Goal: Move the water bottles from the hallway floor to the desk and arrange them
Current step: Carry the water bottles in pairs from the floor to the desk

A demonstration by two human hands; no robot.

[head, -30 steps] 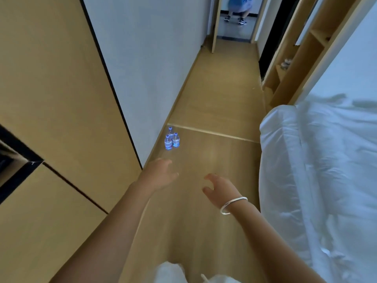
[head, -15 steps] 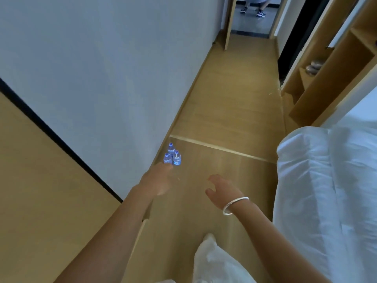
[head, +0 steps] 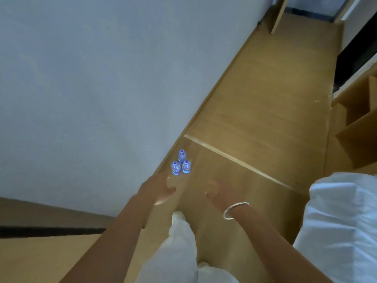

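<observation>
Three water bottles (head: 181, 162) are shown upright in a tight cluster on the hallway floor (head: 255, 127), beside the wall (head: 102, 78). The left hand (head: 158, 189) and right hand (head: 221, 192) are extended, relaxed and empty. Each bottle is best gripped low around the body, without toppling its neighbours.

Pale grey-white wall (head: 98, 78) fills left side. Light wooden floor (head: 265, 123) runs along hallway, pale threshold strip (head: 234, 158) crossing it. Wooden shelving unit (head: 359, 119) at right edge. White bedding (head: 342, 231) lower right. Wooden door edge (head: 278, 15) at far end. Soft, dim light.
</observation>
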